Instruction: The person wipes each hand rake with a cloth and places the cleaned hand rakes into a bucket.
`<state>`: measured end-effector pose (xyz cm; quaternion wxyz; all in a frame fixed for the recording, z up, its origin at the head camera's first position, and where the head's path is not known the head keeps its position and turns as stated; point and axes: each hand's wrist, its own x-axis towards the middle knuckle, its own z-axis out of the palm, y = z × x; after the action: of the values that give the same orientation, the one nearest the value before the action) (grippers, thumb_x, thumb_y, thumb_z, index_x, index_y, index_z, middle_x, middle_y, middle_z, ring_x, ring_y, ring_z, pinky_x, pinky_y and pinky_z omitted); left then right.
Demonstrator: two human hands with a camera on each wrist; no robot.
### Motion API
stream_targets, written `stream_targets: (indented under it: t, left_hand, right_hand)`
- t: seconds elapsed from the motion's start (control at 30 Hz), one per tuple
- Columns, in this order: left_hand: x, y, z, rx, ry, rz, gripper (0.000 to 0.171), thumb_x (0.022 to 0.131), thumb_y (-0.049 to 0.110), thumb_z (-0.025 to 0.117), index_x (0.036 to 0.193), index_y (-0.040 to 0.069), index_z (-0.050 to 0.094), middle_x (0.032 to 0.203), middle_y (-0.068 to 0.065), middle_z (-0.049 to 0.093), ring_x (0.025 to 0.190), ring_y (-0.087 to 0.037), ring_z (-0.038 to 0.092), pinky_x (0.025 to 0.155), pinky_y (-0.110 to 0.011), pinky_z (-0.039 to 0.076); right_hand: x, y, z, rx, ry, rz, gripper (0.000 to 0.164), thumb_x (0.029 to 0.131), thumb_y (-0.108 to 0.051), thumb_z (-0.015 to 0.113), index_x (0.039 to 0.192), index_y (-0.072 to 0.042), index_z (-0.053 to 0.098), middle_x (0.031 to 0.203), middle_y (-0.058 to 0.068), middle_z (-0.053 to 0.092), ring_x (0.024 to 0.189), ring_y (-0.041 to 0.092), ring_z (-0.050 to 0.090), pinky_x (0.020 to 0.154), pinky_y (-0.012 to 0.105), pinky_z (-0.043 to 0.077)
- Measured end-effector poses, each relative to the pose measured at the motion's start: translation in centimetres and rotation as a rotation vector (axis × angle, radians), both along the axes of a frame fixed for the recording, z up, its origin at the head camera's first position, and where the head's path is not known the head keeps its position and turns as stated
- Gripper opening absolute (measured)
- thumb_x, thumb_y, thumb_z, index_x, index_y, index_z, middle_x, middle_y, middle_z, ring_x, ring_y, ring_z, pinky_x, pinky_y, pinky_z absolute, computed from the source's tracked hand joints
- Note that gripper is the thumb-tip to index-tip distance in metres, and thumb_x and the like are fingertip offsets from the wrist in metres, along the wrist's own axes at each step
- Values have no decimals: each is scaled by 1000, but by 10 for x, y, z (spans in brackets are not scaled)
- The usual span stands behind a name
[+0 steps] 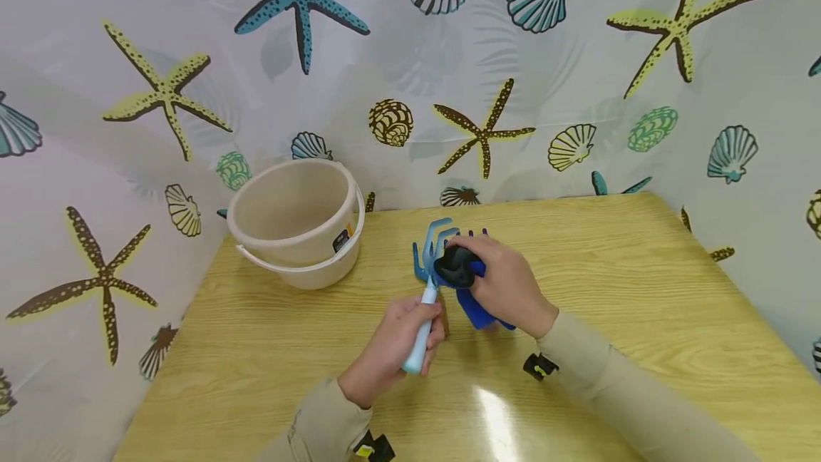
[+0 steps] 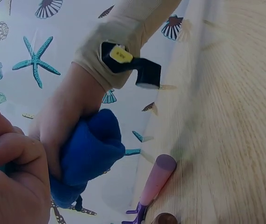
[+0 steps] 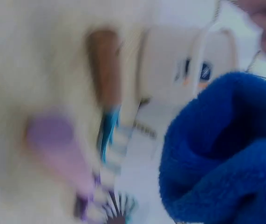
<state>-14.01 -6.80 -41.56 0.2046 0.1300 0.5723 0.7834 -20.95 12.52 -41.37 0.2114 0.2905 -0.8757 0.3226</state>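
My left hand (image 1: 399, 337) grips the pale blue handle of a small hand rake (image 1: 420, 341), its blue tines pointing away from me. With my right hand (image 1: 512, 285) I hold a fluffy blue cloth (image 1: 474, 309) against the rake's head; a black patch (image 1: 455, 266) shows at the bunched part. The cloth (image 2: 91, 149) hides some of the right fingers in the left wrist view. Below lie two more hand rakes: one with a brown handle (image 3: 105, 70) and blue neck, the other with a pink-purple handle (image 3: 60, 149) and purple tines, mostly hidden in the head view.
A cream bucket (image 1: 295, 255) with a white handle stands at the table's back left. The wooden table (image 1: 616, 255) reaches back to a curtain (image 1: 410, 55) printed with starfish and shells. Each wrist carries a small black camera (image 1: 540, 367).
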Motion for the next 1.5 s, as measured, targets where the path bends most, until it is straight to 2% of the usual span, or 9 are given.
stream_targets:
  t: [0.17,0.27,0.47,0.57,0.77,0.87,1.1,1.3,1.5]
  left_hand:
    - [1,1,-2,48,-9,-48,23,100,17,43,84,1,48,56,2,45,33,-11,42,29,-18,40]
    - [-3,-3,-4,64,-37,-85,24,101,20,42,85,3,47,56,3,45,34,-11,42,30,-19,39]
    - [-14,-12,-7,86,-97,-114,24,101,21,39,90,2,48,58,1,47,36,-11,43,33,-20,39]
    - [-17,-13,-6,58,-98,-96,27,101,24,41,93,1,53,61,0,49,38,-12,44,34,-21,42]
    - [-17,-11,-5,-93,-80,-31,31,96,25,55,102,-3,64,62,-1,51,37,-11,44,32,-20,42]
    - [-15,-8,-5,-126,-70,-43,28,94,21,58,101,-5,63,61,-1,50,35,-12,44,32,-21,42]
    - [-5,2,-7,-195,-30,-118,18,97,16,46,94,-1,52,63,0,47,35,-12,43,33,-22,42]
    - [0,8,-12,-129,-84,-141,19,99,17,45,89,1,47,61,1,46,36,-11,43,32,-20,39]
    - [3,10,-14,-57,-136,-102,20,98,21,48,92,2,50,61,2,46,36,-11,43,32,-19,39]
  right_hand:
    - [-3,5,-5,27,78,-76,44,77,-7,68,119,-19,62,99,4,64,83,17,59,65,45,56]
    - [4,4,-4,16,51,-25,48,74,-7,68,120,-18,62,104,4,64,89,17,59,70,45,55]
    - [23,3,9,26,26,110,47,79,-15,72,125,-15,60,114,7,64,102,17,57,78,46,54]
    - [25,7,19,1,43,76,48,79,-16,73,125,-15,60,114,7,63,102,17,57,77,47,55]
    - [19,15,30,-80,86,13,53,77,-12,74,127,-17,58,114,5,63,101,16,56,78,48,53]
    - [17,10,27,-25,109,16,53,78,-12,73,128,-17,57,112,5,62,97,16,58,75,46,55]
    - [12,-3,14,184,206,-27,51,78,-15,73,127,-15,56,99,7,58,76,20,59,54,41,56]
    - [1,0,9,296,319,-122,53,76,-7,73,125,-13,56,98,12,58,81,27,59,54,45,57]
    - [-4,3,4,310,386,-97,56,75,-5,74,128,-11,55,101,16,57,82,29,58,58,45,57]
